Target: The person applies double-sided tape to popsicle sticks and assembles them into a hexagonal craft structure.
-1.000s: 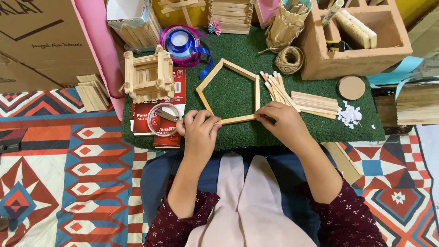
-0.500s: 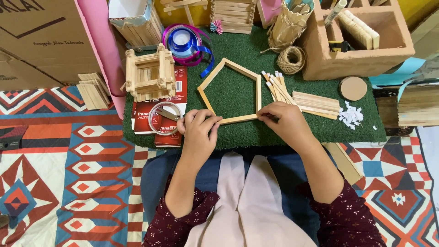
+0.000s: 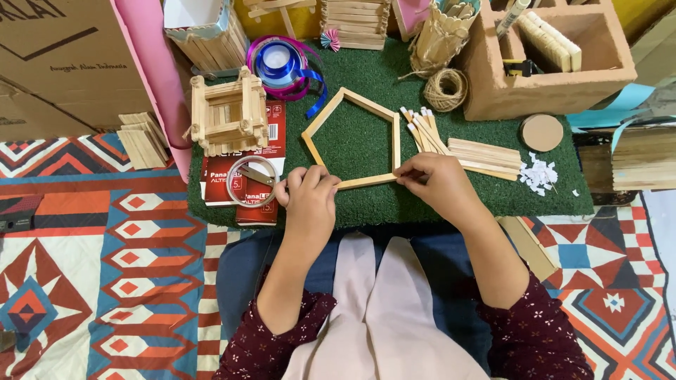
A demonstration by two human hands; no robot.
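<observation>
1. Left hand (image 3: 308,195) at the lower-left corner of the flat five-sided frame of pale wooden sticks (image 3: 354,138); fingers curled together, tips pressing on the frame's bottom stick; just left of it, a clear roll of tape (image 3: 251,181) lying on a red printed packet (image 3: 243,169).
2. Frame lies flat on the green artificial-grass mat (image 3: 366,204), peak pointing away from the person; mat surface inside the frame is bare; a narrow bare strip of mat runs between the hands and the near mat edge.
3. Right hand (image 3: 438,184) at the frame's lower-right corner; fingertips pinched together on the end of the bottom stick.
4. Left of frame: small open box built of stacked wooden sticks (image 3: 227,112), well apart; blue ribbon spool (image 3: 279,63) beyond it.
5. Right of frame: loose bundle of thin white-tipped sticks (image 3: 421,127) just beside the right edge; flat pile of wooden sticks (image 3: 486,156) near the right hand; scraps of white paper (image 3: 539,174) further right; round cardboard disc (image 3: 542,131) above them.
6. Far edge: ball of twine (image 3: 446,89); brown compartmented box (image 3: 556,63) holding stacked sticks in one compartment; other contents unclear.
</observation>
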